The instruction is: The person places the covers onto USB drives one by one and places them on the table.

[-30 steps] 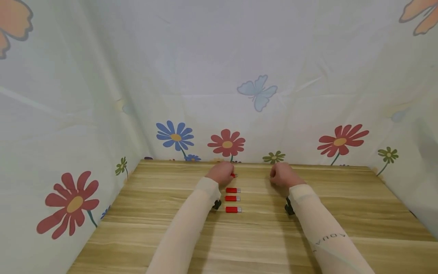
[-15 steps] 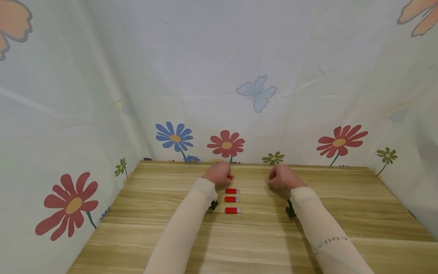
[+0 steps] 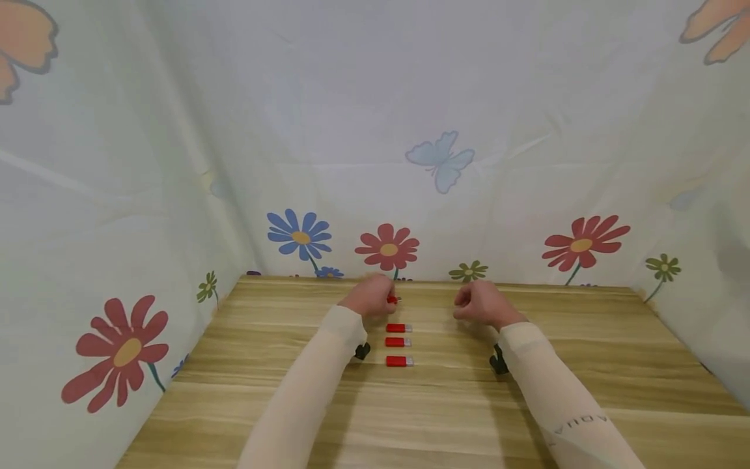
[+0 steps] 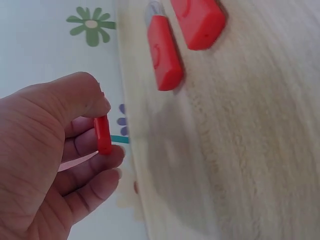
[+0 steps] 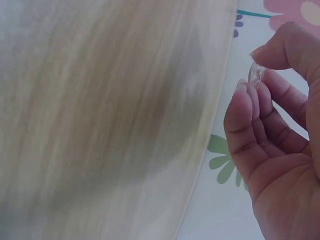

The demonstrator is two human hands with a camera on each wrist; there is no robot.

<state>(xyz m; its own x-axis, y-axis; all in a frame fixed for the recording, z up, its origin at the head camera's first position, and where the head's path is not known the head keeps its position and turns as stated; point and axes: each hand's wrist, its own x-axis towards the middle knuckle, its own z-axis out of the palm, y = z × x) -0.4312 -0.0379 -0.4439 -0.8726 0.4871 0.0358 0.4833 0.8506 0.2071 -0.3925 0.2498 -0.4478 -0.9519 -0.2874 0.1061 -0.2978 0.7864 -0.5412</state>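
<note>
Near the back of the table, my left hand (image 3: pixel 369 297) pinches a red USB stick (image 4: pixel 103 136) between thumb and fingers, just above the surface. A small metal-looking end of that stick points right in the head view. Across from it, my right hand (image 3: pixel 483 305) pinches a small clear cap (image 5: pixel 256 74) between thumb and fingertips; the head view hides this cap. Between my forearms lie three more red USB sticks, the far one (image 3: pixel 396 328), the middle one (image 3: pixel 395 342) and the near one (image 3: pixel 396 361), in a column with clear-capped ends to the right.
The wood-grain table (image 3: pixel 433 417) ends at a white curtain (image 3: pixel 351 130) printed with flowers and butterflies, close behind both hands. The curtain also stands along the left and right sides. Dark wrist cameras sit under both cuffs.
My left hand has shifted slightly left with the red USB stick in its grip. The right hand has drifted a little left too. The three sticks on the table stay put.
</note>
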